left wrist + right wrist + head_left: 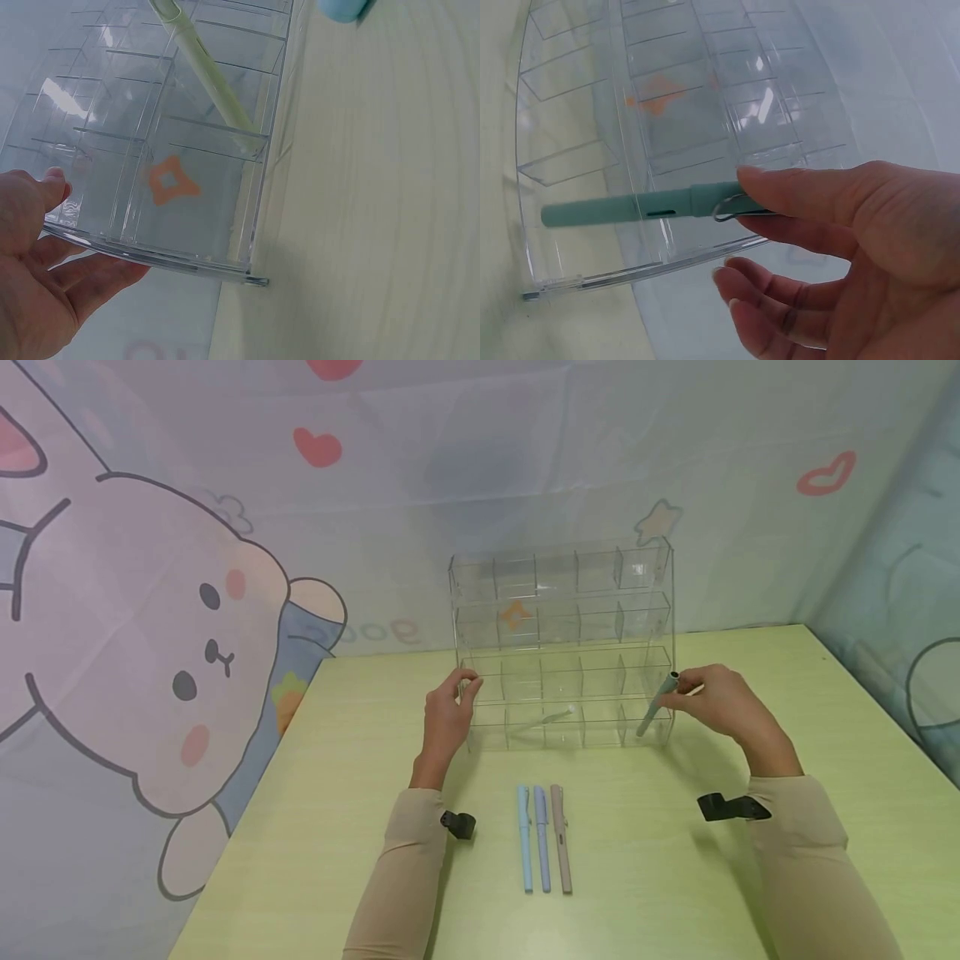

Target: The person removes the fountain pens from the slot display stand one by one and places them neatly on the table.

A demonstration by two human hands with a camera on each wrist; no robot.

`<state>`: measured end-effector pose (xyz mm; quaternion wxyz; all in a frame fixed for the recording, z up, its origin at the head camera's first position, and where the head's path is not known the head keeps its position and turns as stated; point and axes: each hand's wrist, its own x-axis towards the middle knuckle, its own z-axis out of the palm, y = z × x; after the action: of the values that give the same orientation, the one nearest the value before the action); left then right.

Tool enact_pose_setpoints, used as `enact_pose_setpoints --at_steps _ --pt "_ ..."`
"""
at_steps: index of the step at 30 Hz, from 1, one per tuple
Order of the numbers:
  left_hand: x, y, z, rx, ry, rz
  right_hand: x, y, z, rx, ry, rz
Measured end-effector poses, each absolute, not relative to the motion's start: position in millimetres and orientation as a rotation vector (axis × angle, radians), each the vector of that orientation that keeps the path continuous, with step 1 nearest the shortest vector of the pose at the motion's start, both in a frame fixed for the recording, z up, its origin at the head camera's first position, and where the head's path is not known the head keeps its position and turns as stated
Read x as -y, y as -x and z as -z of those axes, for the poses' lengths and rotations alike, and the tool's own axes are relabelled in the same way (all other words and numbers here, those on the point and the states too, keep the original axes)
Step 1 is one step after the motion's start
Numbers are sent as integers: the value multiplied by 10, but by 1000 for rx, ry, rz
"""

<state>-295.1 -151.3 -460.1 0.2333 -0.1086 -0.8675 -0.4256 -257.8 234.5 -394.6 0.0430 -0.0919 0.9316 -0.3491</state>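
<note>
A clear tiered rack point(562, 651) with several small compartments stands upright on the table. My left hand point(447, 714) grips its left side edge, thumb in front and fingers behind in the left wrist view. Between thumb and index finger, my right hand point(720, 702) pinches a teal green pen point(630, 210) near its clip end. That pen slants down in front of the rack's lower right compartment, its lower end overlapping the bottom row. A pale green pen point(214, 86) leans inside the bottom tier.
Three pens lie side by side on the table before the rack: light blue point(524, 843), lavender point(542, 843) and taupe point(562, 843). The pale green tabletop point(315, 860) meets a printed cloth backdrop point(390, 510) behind the rack, with another cloth wall at right.
</note>
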Motion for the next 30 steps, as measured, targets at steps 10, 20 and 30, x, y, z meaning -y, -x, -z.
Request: enact_pose_setpoints --at_steps 10,20,30 --pt "1516 2958 4594 2376 308 1167 -2324 2554 3931 -2934 185 1264" --pt "1510 2944 4583 2381 301 1171 -2312 2554 3950 -2972 152 1409" --pt "1513 2943 4580 2381 304 1173 -2245 2535 3921 -3065 115 1663"
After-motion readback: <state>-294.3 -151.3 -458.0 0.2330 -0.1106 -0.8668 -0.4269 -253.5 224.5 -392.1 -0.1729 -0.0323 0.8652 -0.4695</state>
